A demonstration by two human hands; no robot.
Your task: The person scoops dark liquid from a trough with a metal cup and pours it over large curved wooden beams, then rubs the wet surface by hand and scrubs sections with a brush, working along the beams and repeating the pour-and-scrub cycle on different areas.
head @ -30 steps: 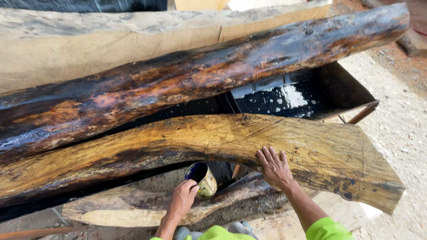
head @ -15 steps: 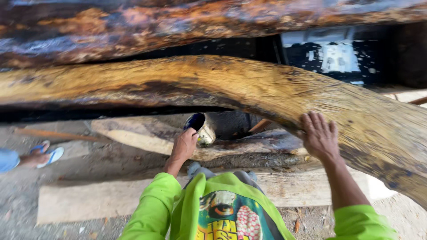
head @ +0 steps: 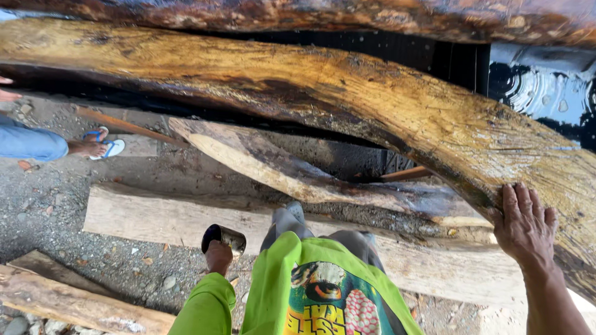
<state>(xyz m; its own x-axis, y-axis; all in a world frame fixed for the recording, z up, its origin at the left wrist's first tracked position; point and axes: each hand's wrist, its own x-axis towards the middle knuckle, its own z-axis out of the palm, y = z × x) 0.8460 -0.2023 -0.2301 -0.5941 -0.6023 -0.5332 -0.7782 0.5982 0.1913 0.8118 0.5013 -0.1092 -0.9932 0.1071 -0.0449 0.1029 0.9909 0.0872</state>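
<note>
While left hand [head: 218, 255] grips half-hidden cup [head: 223, 238], forearm cropped.

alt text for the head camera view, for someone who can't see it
Seen from above, a person's right hand rests flat on a large curved log, while the left hand holds a small dark-rimmed cup low beside their green shirt. Planks lie on gravel below; another person's sandalled foot shows at left.

left hand [head: 218, 255] with cup [head: 223, 238] drawn back from curved log [head: 347, 105]
</note>
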